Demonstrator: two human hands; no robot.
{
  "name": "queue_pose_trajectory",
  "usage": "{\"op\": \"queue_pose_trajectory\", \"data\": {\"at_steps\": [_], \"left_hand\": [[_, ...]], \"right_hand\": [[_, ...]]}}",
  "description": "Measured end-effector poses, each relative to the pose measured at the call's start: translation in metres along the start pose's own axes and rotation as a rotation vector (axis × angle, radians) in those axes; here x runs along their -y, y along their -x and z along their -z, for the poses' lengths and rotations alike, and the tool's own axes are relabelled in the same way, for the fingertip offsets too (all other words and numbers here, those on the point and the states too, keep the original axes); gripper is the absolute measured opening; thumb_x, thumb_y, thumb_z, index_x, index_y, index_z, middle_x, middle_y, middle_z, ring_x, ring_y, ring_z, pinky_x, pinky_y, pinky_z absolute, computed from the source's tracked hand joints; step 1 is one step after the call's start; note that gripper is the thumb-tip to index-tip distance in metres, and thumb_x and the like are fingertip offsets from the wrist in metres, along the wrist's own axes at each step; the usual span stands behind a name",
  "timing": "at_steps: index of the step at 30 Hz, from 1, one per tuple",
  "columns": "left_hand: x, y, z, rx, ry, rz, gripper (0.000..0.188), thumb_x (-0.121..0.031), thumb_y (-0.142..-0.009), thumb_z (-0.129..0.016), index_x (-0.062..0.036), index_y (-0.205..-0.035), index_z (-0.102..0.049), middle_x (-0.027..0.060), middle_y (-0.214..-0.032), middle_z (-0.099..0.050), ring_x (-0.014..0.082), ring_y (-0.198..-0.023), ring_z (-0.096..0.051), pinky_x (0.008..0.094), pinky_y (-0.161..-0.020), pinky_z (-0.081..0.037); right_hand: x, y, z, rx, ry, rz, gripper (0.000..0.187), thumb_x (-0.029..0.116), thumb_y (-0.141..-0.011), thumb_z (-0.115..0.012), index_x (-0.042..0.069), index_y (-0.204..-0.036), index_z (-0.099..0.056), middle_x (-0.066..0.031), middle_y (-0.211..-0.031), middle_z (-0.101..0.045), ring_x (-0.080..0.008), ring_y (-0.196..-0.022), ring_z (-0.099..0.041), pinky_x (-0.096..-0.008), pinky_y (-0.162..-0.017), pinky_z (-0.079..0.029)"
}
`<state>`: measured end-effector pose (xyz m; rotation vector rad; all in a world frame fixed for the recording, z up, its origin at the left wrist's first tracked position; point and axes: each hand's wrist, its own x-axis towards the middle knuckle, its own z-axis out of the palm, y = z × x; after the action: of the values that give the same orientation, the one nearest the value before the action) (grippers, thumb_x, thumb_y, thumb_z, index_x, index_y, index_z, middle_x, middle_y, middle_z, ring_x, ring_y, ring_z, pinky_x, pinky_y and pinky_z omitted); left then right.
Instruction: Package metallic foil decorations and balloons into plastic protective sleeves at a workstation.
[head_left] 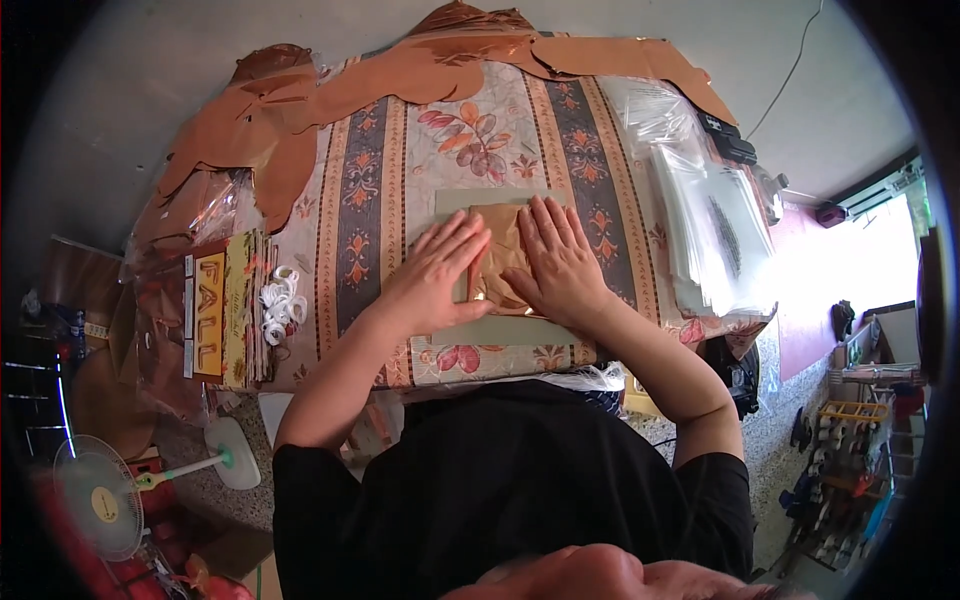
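There is wide room past the fingertips, over the flowered cloth with dark stripes (430, 150). Then big, flat, brown cut-out sheets (390, 85) block the far edge. A hand could slide left from the left hand (443, 268) until it meets the curly white loops (283, 305) and the tall stack of colourful printed cards (222, 320). To the right of the right hand (563, 255) there is a shorter way, stopped by the pile of shiny clear plastic bags (695, 230). The black shirt (520, 470) fills the near side.
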<state>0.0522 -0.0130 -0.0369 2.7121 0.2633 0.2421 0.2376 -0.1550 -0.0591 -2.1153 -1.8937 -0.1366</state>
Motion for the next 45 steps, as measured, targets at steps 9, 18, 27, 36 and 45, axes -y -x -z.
{"op": "queue_pose_trajectory", "data": {"at_steps": [9, 18, 27, 36, 45], "left_hand": [[0.017, 0.025, 0.024, 0.071, -0.043, 0.006, 0.070, -0.039, -0.085, -0.069, -0.0074, -0.143, -0.045, 0.0159, -0.154, -0.032, 0.0308, -0.145, -0.024, 0.0458, -0.118, -0.022], [-0.033, -0.083, 0.018, -0.120, 0.321, -0.183, 0.036, -0.015, -0.086, -0.067, -0.0002, -0.119, -0.062, 0.0156, -0.122, -0.062, 0.0312, -0.112, -0.060, 0.0396, -0.098, -0.047], [-0.136, -0.211, -0.069, -0.096, -0.294, -0.682, 0.037, -0.011, -0.087, -0.056, -0.0104, -0.123, -0.063, 0.0070, -0.138, -0.054, 0.0192, -0.112, -0.057, 0.0339, -0.095, -0.048], [-0.128, -0.223, -0.074, -0.276, -0.202, -0.820, 0.010, -0.014, -0.084, -0.059, -0.0084, -0.090, -0.066, 0.0022, -0.088, -0.060, 0.0198, -0.091, -0.060, 0.0326, -0.079, -0.052], [-0.109, -0.209, -0.047, -0.173, -0.030, -0.603, 0.014, -0.016, -0.085, -0.061, -0.0082, -0.094, -0.067, 0.0069, -0.087, -0.056, 0.0234, -0.092, -0.059, 0.0341, -0.076, -0.054]], "right_hand": [[0.000, -0.001, 0.004, -0.012, -0.012, 0.047, 0.074, 0.052, -0.092, -0.051, 0.001, -0.145, -0.037, -0.0265, -0.149, -0.033, -0.0398, -0.143, -0.026, -0.0515, -0.117, -0.015], [0.000, -0.001, -0.006, -0.027, -0.074, 0.053, 0.074, 0.054, -0.089, -0.051, 0.001, -0.140, -0.045, -0.0257, -0.143, -0.041, -0.0392, -0.138, -0.033, -0.0496, -0.118, -0.015], [-0.008, 0.004, -0.024, -0.171, -0.039, 0.132, 0.085, 0.056, -0.084, -0.052, 0.003, -0.147, -0.033, -0.0273, -0.151, -0.029, -0.0443, -0.142, -0.022, -0.0555, -0.115, -0.013], [-0.006, 0.006, -0.019, -0.097, -0.002, 0.088, 0.083, 0.057, -0.085, -0.050, 0.005, -0.147, -0.034, -0.0260, -0.152, -0.028, -0.0440, -0.141, -0.024, -0.0567, -0.115, -0.013], [-0.011, -0.002, -0.040, -0.279, -0.049, 0.162, 0.080, 0.056, -0.084, -0.053, 0.002, -0.141, -0.041, -0.0272, -0.150, -0.032, -0.0470, -0.139, -0.027, -0.0588, -0.114, -0.016]]}}
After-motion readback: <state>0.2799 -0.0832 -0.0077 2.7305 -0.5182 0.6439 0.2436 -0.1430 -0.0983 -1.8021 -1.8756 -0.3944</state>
